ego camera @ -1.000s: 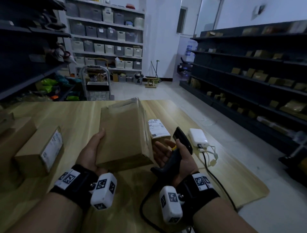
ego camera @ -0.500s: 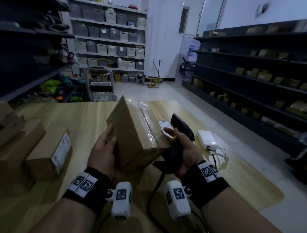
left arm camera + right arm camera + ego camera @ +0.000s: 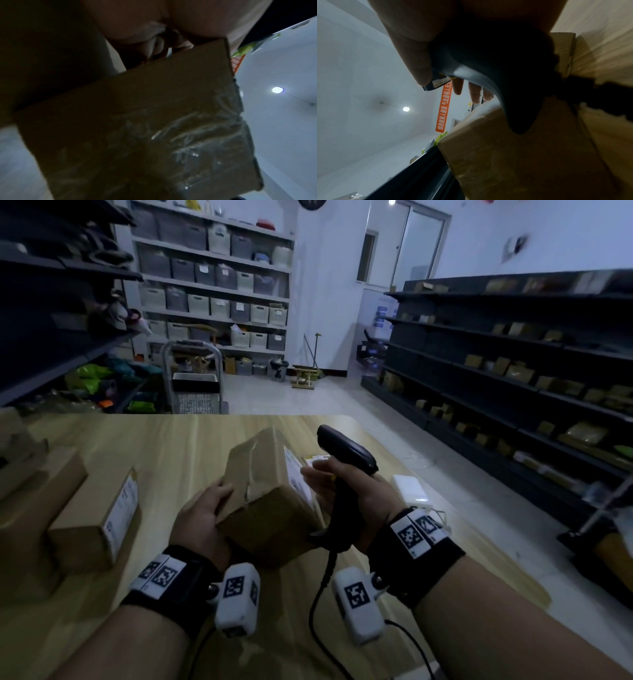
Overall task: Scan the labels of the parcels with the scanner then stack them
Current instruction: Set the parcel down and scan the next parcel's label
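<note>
My left hand grips the left side of a brown taped parcel, holding it tilted above the wooden table. A white label on the parcel's right face is turned toward my right hand. That hand grips the handle of a black corded scanner, held upright right beside the label, its fingers reaching toward the parcel. The left wrist view is filled by the parcel with shiny tape. The right wrist view shows the scanner handle against the parcel.
Two more parcels lie at the table's left, one with a white label on its side. Another labelled parcel peeks out behind the held one. A white box lies to the right. Dark shelves line both sides.
The parcel has been rolled over so its labelled face points right. The scanner has risen more upright beside it, and both hands have drawn closer together.
</note>
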{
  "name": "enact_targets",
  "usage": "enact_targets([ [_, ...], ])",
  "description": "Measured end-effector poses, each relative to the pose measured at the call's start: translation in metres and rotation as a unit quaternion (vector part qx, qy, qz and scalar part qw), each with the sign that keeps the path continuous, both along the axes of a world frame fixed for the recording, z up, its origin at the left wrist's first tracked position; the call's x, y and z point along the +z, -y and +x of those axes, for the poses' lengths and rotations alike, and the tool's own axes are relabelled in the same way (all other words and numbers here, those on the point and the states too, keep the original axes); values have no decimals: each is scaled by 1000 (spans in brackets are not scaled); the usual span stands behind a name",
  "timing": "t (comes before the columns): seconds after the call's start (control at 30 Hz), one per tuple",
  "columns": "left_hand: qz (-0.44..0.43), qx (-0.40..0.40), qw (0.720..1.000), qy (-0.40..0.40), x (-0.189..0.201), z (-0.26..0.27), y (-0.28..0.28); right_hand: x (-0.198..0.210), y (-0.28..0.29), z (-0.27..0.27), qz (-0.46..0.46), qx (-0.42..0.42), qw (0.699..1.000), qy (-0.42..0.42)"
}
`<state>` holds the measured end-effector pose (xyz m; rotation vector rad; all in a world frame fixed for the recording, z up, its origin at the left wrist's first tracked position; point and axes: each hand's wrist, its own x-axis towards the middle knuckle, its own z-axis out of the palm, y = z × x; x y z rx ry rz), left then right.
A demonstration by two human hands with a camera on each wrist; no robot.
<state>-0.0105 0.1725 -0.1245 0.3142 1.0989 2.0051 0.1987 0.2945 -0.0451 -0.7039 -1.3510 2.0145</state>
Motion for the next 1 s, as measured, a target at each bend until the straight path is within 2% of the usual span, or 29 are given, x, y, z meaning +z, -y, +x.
enact_targets([
  [0.07, -1, 41, 999, -13, 3, -7, 3, -3, 0, -1, -28, -14, 999, 12],
  [0.17, -20, 31, 999, -26, 7, -12, 8, -6, 0, 0, -79, -21, 996, 25],
  [0.33, -91, 54, 986, -128, 3, -4, 7, -4, 4, 0, -67, -29, 996, 44],
  [0.43, -92, 48, 987, -122, 5, 5, 6, -1, 3, -2, -32, -40, 997, 55],
  [0.53, -65, 26, 986, -149, 2, 7, 2, 7, 1, -1, 2, -56, 995, 76],
  [0.63, -50, 7, 988, -145, 0, 8, 3, 18, 0, 1, 19, -68, 996, 60],
  [0.73, -44, 15, 988, -149, 1, 9, 4, 25, 4, 0, 37, -72, 994, 68],
  [0.9, -37, 44, 977, -204, -1, 8, 10, 31, 9, -4, 90, -78, 986, 118],
  [1.0, -35, 63, 980, -186, -6, 3, 8, 39, 10, -5, 153, -103, 969, 166],
])
